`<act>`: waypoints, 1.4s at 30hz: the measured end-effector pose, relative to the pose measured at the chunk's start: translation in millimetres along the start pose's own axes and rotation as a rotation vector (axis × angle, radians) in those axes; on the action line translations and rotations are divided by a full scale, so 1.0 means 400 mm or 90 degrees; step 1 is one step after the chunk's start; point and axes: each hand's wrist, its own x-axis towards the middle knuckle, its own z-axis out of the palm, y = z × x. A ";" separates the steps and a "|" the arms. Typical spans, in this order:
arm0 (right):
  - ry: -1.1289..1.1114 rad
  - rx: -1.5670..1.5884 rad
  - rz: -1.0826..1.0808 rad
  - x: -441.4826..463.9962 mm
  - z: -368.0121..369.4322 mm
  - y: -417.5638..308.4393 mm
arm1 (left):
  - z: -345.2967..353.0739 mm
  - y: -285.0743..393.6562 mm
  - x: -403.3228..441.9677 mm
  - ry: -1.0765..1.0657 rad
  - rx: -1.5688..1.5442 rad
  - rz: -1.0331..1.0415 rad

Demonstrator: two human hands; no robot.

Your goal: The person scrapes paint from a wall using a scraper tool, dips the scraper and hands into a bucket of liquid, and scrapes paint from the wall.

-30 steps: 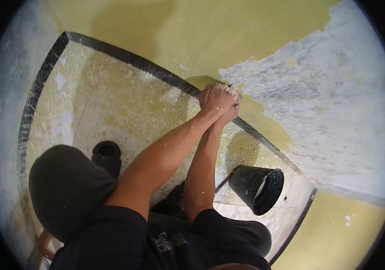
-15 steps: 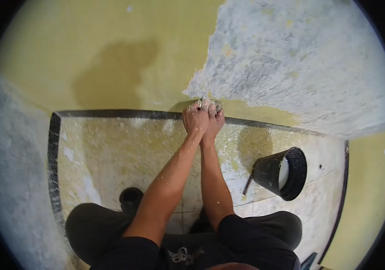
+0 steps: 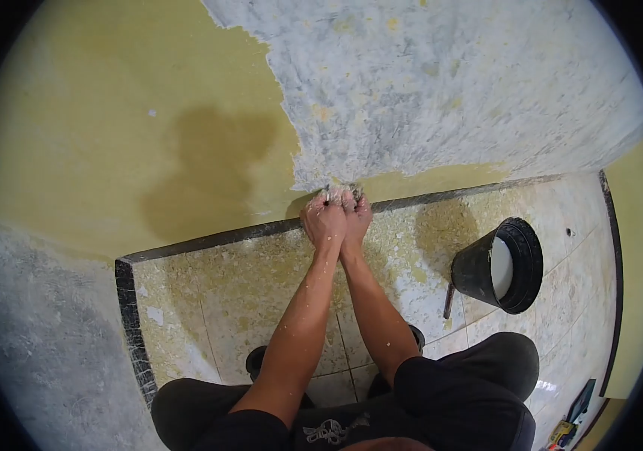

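My left hand [image 3: 325, 219] and my right hand [image 3: 357, 218] are side by side and touching, low against the wall, just above the black skirting strip [image 3: 224, 239]. Fingers on both are curled closed, speckled with pale flakes. Whatever they grip is hidden by the fingers and crumbs. Above them, the yellow paint [image 3: 111, 128] meets a ragged edge of bare grey-white wall [image 3: 412, 98]. Yellow flakes lie scattered over the tiled floor [image 3: 254, 286] below.
A black bucket [image 3: 479, 267] with whitish contents stands on the floor to the right, a thin dark stick [image 3: 448, 301] beside it. Dark and yellow items [image 3: 566, 430] lie at the lower right. My bent knees are on both sides of my arms.
The view has turned and shifted, so the skirting now slopes up to the right and more bare wall shows. Both hands stay together and closed at the wall's foot, beneath the ragged paint edge.
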 end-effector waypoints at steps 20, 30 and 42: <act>-0.021 0.027 0.065 -0.015 -0.005 -0.060 | 0.020 -0.029 0.015 0.033 -0.030 0.011; -0.039 0.082 0.063 -0.010 -0.002 -0.126 | 0.005 0.019 0.013 -0.002 -0.177 -0.058; -0.024 0.058 -0.003 -0.012 0.011 -0.138 | 0.017 -0.008 0.033 0.052 -0.163 0.048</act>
